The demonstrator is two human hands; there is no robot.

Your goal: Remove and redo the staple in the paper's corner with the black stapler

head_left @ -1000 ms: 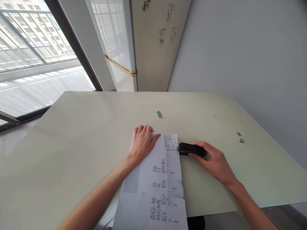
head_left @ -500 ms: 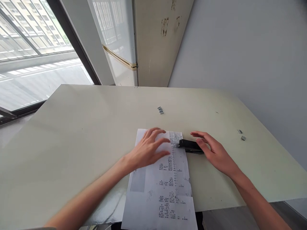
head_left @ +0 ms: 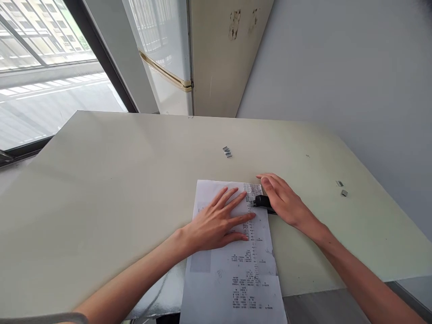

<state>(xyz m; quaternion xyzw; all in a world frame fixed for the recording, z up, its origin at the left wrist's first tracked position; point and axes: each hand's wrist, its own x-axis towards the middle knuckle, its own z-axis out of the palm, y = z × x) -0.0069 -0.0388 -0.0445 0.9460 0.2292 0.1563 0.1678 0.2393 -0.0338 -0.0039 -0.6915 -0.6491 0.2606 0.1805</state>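
Observation:
A printed sheet of paper (head_left: 216,288) lies on the table and reaches past its front edge. My left hand (head_left: 224,220) rests flat on the upper part of the sheet, fingers spread. A black stapler (head_left: 261,201) lies across the sheet's right edge, its front end over the printed text. Over the stapler's rear part is my right hand (head_left: 283,198), palm down on or just above it, with the fingers stretched out; they hide most of the stapler's body.
Several staple strips (head_left: 227,152) lie on the pale table (head_left: 118,180) beyond the sheet. Two small staple pieces (head_left: 344,193) are at the right. A refrigerator (head_left: 222,67) and a grey wall (head_left: 324,67) stand behind the table.
My left hand has come down onto the sheet and its fingers have spread. My right hand has moved left over the stapler, covering more of it. The view has shifted slightly.

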